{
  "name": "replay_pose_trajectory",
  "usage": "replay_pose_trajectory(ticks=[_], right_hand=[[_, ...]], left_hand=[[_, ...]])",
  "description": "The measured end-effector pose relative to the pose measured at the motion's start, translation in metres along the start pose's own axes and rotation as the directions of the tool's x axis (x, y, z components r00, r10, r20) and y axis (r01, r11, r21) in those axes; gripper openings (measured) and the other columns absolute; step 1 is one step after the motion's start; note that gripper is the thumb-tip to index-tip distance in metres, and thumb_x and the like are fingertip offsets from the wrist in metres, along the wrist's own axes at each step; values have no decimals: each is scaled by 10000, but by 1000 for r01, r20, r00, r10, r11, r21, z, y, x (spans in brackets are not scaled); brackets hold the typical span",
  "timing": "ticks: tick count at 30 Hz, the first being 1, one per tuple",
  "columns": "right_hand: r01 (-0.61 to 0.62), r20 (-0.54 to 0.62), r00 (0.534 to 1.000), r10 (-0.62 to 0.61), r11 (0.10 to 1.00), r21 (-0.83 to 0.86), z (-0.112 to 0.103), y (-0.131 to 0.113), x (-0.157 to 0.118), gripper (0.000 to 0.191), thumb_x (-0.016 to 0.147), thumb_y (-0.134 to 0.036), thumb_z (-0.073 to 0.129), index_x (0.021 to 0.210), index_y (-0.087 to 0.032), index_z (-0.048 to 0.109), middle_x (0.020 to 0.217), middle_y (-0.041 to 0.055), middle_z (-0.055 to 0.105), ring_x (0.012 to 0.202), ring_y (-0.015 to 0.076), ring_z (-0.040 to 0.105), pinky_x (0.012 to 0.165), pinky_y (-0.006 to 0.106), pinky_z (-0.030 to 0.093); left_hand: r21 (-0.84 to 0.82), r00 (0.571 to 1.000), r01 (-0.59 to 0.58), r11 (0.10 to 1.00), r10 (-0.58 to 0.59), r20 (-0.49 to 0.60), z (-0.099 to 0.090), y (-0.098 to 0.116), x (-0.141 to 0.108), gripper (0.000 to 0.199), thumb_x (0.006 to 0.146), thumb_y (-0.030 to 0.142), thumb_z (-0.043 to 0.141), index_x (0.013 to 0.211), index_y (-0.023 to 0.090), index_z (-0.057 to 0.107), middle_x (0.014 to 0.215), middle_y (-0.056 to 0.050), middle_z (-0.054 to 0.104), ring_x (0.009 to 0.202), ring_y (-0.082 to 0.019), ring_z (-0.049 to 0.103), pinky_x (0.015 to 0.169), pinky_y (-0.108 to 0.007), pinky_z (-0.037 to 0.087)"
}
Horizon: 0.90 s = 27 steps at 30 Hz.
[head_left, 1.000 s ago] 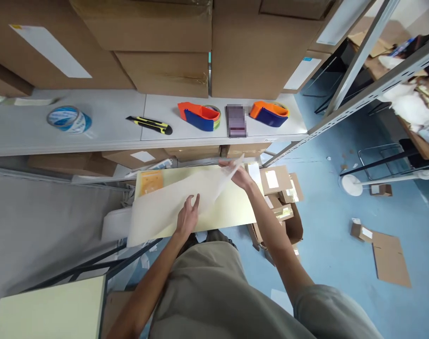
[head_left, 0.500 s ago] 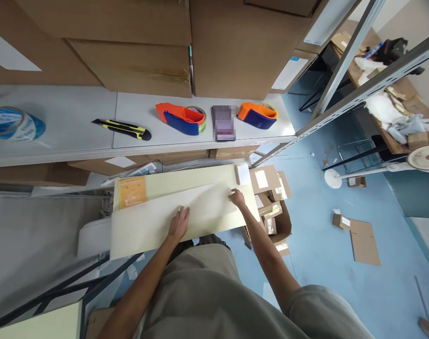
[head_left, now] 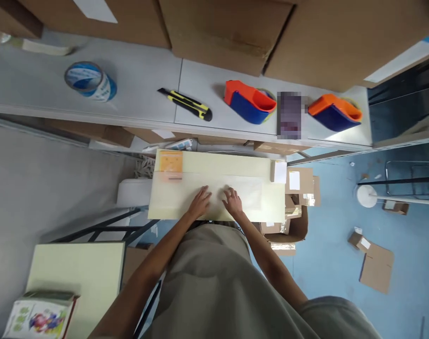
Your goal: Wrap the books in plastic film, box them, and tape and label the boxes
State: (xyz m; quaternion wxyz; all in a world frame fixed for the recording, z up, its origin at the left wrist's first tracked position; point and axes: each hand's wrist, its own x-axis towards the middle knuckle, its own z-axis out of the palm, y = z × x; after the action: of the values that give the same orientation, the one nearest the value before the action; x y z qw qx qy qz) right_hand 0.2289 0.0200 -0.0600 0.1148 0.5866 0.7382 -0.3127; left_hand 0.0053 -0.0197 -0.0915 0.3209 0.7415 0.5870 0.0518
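A long, thin whitish sheet (head_left: 249,193) lies flat along the pale yellow table (head_left: 274,209). My left hand (head_left: 199,203) rests on the sheet, fingers stretched out. A short gap to its right, my right hand (head_left: 232,202) touches the sheet too, its fingers slightly bent and apart. Neither hand grips anything. The lower part of an orange card (head_left: 171,161) shows through the sheet's upper left edge. Near the table's right end sits a small white stack (head_left: 279,172), perhaps paper or a box.
On the shelf (head_left: 140,94) are blue tape (head_left: 106,89), a box cutter (head_left: 189,104), two tape dispensers (head_left: 249,106) (head_left: 336,115) and a blurred-out phone-like object (head_left: 289,115). Cardboard boxes (head_left: 299,181) stand right of the table. A picture box (head_left: 41,318) lies lower left.
The sheet has gone from slanted to lying straight along the table. My right hand has left the sheet's right end, opened, and come closer to my left hand. The view has shifted.
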Motion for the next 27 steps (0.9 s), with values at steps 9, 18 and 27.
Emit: replay_pose_trajectory(ticks=[9, 18, 27], right_hand=[[283, 27, 958, -284, 959, 28, 2, -148, 62, 462, 1093, -264, 482, 1539, -185, 569, 1751, 129, 368, 1527, 313, 441, 1225, 473, 481], [327, 131, 941, -313, 939, -107, 45, -219, 95, 660, 1009, -48, 369, 1659, -153, 421, 1802, 138, 272, 1595, 294, 358, 1041, 458, 628], [336, 95, 934, -345, 937, 94, 56, -203, 88, 730, 1007, -191, 548, 1703, -155, 330, 1833, 122, 167, 1672, 277, 218, 1202, 483, 525]], left_hand=[[-175, 684, 618, 766, -634, -360, -133, -138, 21, 588, 974, 363, 591, 1482, 71, 550, 1480, -270, 602, 1442, -397, 525, 1242, -523, 384], [-182, 610, 771, 610, -790, -65, -163, -199, 72, 425, 885, 303, 729, 1228, 58, 682, 1262, -252, 733, 1160, -346, 709, 949, -388, 543], [-327, 862, 332, 885, -425, -277, -182, -186, 66, 247, 944, 321, 660, 1061, 164, 810, 1135, -113, 813, 1005, -252, 742, 931, -339, 550]])
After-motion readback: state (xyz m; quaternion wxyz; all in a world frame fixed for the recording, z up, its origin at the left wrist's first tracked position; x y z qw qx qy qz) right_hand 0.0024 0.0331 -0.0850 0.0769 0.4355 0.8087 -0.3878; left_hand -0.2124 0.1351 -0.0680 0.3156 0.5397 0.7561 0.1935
